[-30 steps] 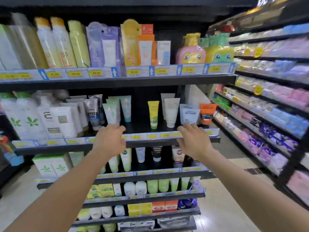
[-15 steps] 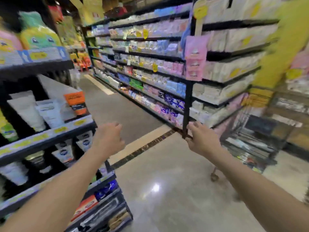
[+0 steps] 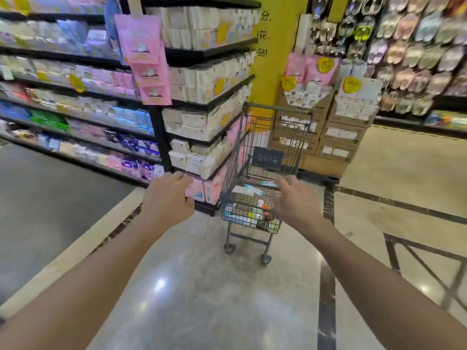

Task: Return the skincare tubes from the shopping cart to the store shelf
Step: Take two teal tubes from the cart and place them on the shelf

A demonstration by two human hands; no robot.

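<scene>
While small skincare tubes lie in the grey wire shopping cart far ahead, returning remains unfinished. Left hand and right hand hover relaxed, grasping nothing.

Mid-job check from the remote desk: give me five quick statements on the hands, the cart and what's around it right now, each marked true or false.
1. Both hands are free of any tube. True: the left hand and right hand hold nothing.
2. The shopping cart is empty. False: small products lie in its basket, too blurred to identify.
3. The right hand grips the cart handle. False: it reaches toward the cart with loose fingers, gripping nothing.
4. Stacked cardboard boxes stand behind the cart. True.
5. The cart stands on the dark grey aisle floor. False: it stands on the glossy light floor.
</scene>
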